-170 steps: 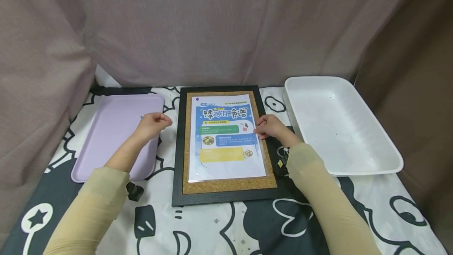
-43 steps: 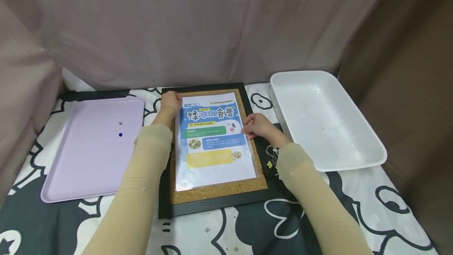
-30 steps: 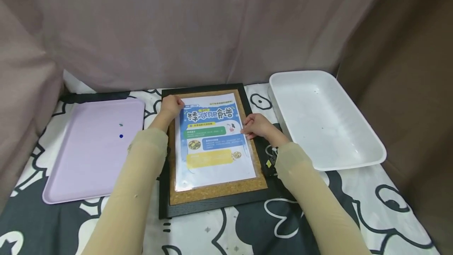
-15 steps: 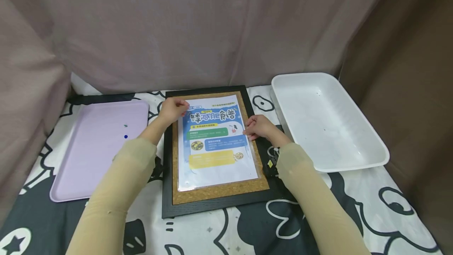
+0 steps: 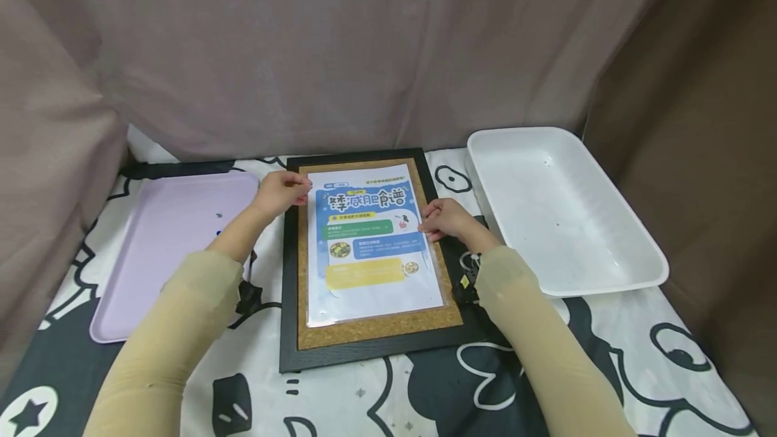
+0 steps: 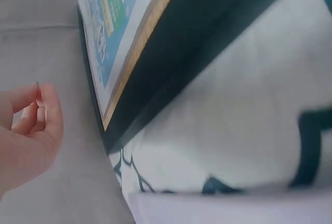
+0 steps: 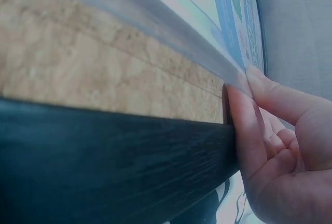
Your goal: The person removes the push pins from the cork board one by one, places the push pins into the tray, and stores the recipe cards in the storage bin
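A laminated poster with blue, green and yellow blocks lies on a cork board with a black frame. My right hand pinches the poster's right edge; the right wrist view shows the thumb on top and the index finger beneath. At its upper left corner, my left hand is just off the sheet with thumb and index fingertips together. They pinch a tiny push pin, mostly hidden; only a dark speck shows at the tips.
A lilac tray sits left of the board, with a small blue push pin and a tiny green bit on it, beside my left forearm. A deep white tub stands at right. Curtains hang behind the patterned tablecloth.
My left hand went from above the tray to the poster's upper left corner, then drew back left. The purple dot seen at that corner is gone. The right hand keeps its hold.
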The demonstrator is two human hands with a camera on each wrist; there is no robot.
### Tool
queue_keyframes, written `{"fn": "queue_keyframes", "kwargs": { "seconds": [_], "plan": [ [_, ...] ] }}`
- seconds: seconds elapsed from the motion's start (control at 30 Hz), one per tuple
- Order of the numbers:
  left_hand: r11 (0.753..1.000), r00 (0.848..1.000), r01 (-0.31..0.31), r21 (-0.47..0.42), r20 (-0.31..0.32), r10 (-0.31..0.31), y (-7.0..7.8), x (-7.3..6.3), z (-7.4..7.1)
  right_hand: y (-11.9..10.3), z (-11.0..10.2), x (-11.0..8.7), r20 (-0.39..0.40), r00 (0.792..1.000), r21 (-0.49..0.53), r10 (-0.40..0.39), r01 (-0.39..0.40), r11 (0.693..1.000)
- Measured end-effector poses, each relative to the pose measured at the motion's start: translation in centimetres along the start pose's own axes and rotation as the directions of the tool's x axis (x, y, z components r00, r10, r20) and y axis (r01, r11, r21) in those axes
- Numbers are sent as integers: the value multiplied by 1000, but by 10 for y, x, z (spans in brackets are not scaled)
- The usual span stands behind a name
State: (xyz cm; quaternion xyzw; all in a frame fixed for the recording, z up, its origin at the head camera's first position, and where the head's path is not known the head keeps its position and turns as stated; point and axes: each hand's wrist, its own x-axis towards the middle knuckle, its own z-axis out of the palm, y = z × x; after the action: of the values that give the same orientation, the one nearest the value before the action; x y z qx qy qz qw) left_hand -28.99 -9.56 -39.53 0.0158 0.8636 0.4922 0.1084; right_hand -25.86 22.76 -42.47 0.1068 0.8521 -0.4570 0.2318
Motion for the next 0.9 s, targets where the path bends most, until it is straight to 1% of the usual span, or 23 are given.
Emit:
{"fn": "queue_keyframes", "kwargs": {
  "seconds": [0.27,0.37,0.47,0.6,0.7,0.8,0.9],
  "plan": [
    [999,1000,-11,-33,-21,10,-9,-26,-34,2,-1,2,-11,1000,-13,9,-9,1000],
    [998,999,-10,-59,-37,7,-14,-36,-46,4,-1,3,-5,1000,-17,-9,9,1000],
    [997,999,13,-75,-44,-16,-19,-45,-57,4,0,3,-4,1000,-10,-22,22,1000],
    [998,998,42,-51,-52,-45,-27,-54,-69,5,-1,3,-5,1000,1,-17,17,1000],
    [998,997,47,-29,-61,-49,-32,-60,-76,5,-1,3,0,1000,3,-23,23,1000],
    [999,997,46,-26,-65,-48,-39,-67,-82,4,-1,2,5,1000,7,-27,27,1000],
    [998,996,61,4,-72,-61,-46,-73,-88,5,-1,3,6,1000,7,-23,23,1000]
  ]
}}
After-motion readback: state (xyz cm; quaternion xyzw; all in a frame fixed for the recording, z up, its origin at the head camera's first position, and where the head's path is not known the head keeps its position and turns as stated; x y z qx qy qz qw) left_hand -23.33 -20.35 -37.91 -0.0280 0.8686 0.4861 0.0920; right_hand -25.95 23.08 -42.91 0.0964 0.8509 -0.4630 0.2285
